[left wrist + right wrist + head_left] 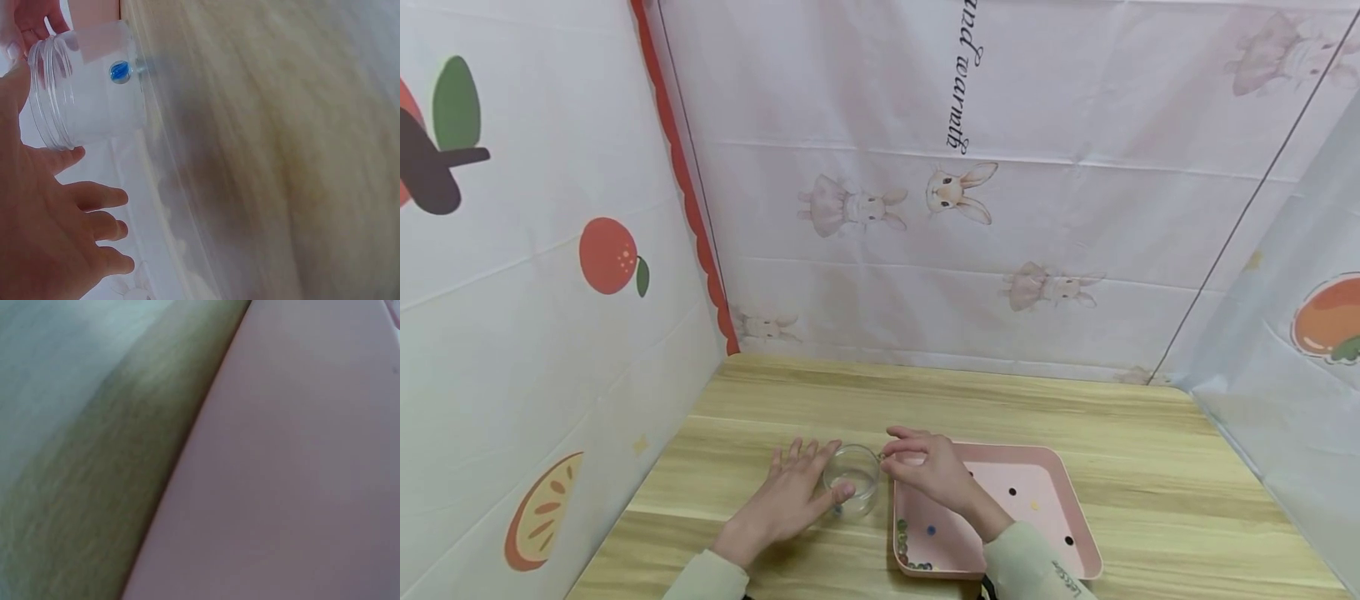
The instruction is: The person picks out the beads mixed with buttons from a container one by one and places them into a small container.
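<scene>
A clear, open-topped jar (863, 498) stands on the table, left of a pink tray (958, 546). My left hand (786, 500) holds it near the rim between thumb and index finger; the other fingers spread out beside it. One blue marble (120, 72) shows low in the jar in the left wrist view. Between the jar and the tray's left wall, my right hand (934, 471) pinches a small greenish marble (882, 457) between thumb and fingertips. The right wrist view shows tray and table but no hand.
Several marbles (902, 542) cluster in the tray's near left corner. A lone blue marble (931, 530) lies near them, and dark dots (1012, 492) and a yellow dot (1035, 506) mark the tray floor. Printed cloth walls (865, 308) border the wooden table (820, 400).
</scene>
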Demonstrator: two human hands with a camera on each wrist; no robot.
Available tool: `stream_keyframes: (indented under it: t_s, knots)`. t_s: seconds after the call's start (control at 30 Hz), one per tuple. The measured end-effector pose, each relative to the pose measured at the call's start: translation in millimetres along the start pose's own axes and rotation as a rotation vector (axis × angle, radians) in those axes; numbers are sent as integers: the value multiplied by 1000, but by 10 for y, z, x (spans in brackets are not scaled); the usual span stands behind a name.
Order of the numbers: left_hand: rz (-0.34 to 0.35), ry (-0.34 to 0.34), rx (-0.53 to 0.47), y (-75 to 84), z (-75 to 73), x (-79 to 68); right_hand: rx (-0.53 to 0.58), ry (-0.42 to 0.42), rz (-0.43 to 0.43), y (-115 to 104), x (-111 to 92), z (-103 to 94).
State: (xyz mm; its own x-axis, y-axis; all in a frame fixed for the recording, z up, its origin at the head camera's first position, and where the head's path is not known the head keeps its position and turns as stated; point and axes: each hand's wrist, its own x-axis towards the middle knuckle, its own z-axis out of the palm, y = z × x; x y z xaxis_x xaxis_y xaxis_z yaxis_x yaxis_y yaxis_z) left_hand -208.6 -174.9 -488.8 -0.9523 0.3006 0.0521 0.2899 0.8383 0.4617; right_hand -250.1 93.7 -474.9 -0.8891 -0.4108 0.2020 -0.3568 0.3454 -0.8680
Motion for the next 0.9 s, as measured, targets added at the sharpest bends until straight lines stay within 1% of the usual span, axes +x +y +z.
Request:
stream_keyframes:
  t_s: [0.13,0.3,0.7,0.9]
  knots:
    - [-2,-4,-6,5,1,-10,4,4,-1,12,0,18]
    - [-2,-7,-10,1,9,-16,-2,6,-21,26,10,56]
    - [8,0,-10,-33,49,-18,1,-29,-43,16,36,175]
    - [5,9,-2,-33,60,-26,1,-43,-31,26,37,232]
